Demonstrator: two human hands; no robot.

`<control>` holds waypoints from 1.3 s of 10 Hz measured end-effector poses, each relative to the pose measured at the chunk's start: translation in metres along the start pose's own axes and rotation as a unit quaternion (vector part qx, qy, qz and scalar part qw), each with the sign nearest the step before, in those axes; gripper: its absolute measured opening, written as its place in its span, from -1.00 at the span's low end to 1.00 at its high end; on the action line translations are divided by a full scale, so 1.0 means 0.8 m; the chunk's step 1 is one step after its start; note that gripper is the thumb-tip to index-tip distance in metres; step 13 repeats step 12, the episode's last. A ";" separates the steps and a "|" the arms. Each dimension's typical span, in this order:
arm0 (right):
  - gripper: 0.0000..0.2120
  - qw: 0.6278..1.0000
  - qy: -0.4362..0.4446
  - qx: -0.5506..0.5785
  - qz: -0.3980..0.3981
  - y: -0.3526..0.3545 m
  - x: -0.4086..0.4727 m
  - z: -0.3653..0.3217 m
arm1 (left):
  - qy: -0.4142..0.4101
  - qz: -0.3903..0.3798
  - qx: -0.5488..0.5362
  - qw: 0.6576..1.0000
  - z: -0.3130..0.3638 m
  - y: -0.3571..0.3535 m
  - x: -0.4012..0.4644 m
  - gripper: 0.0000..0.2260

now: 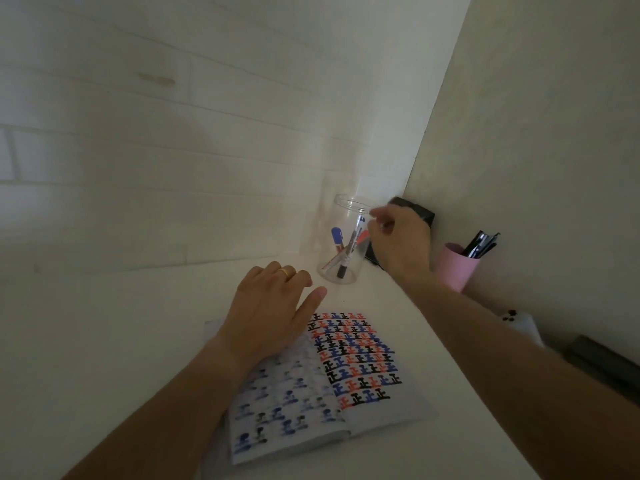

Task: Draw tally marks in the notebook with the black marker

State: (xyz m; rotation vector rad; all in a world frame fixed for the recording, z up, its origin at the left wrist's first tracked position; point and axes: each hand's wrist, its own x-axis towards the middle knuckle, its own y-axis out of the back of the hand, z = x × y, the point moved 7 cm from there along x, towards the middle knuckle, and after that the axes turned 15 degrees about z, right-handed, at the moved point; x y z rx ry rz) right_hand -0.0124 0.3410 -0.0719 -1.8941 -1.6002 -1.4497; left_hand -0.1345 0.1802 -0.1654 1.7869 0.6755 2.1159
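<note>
Looking down from the head view, an open notebook (pixel 346 382) lies on the white table (pixel 104 341), its right page filled most of the way down with black, red and blue tally marks (pixel 356 358); the left page shows fainter marks. The left hand (pixel 270 310) rests flat on the upper left of the notebook, fingers spread and holding nothing, a ring (pixel 284 271) on one finger. Just beyond the notebook stands a clear jar (pixel 343 237) containing several markers; one with a black cap (pixel 343 270) stands tip-down at the jar's bottom, a blue-capped one (pixel 337 235) leans beside it. The right hand (pixel 398 244) is at the jar's right rim, fingers curled and pinched near the marker tops; whether it grips a marker cannot be told. A dark object (pixel 415 211) sits behind this hand against the wall. A pink cup (pixel 455 266) with dark pens stands to the right.
</note>
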 end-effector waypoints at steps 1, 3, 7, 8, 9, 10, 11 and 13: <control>-0.78 0.999 0.006 -0.009 -0.053 0.046 -0.075 0.005 | -0.027 -0.022 0.020 0.999 0.015 0.007 -0.003 -0.58; -0.78 0.989 -0.052 -0.038 -0.136 0.138 -0.178 0.021 | -0.048 -0.074 0.004 0.996 0.080 0.060 -0.029 -0.60; -0.50 0.962 0.023 -0.152 -0.224 0.174 -0.300 0.018 | 0.071 -0.122 0.001 0.990 0.080 0.115 -0.147 -0.54; -0.55 0.963 0.025 -0.156 -0.217 0.173 -0.300 0.019 | 0.075 -0.111 0.006 0.991 0.081 0.116 -0.147 -0.53; -0.58 0.967 0.025 -0.149 -0.204 0.172 -0.301 0.022 | 0.080 -0.097 0.002 0.992 0.080 0.118 -0.147 -0.52; -0.58 0.966 0.000 -0.144 -0.214 0.172 -0.299 0.025 | 0.089 -0.102 0.005 0.991 0.077 0.116 -0.147 -0.53; -0.62 0.975 -0.057 -0.096 -0.194 0.174 -0.293 0.028 | 0.094 -0.108 -0.002 0.990 0.076 0.115 -0.145 -0.53; -0.77 0.979 -0.190 0.062 -0.038 0.219 -0.267 0.016 | 0.095 -0.107 -0.002 0.990 0.075 0.115 -0.143 -0.53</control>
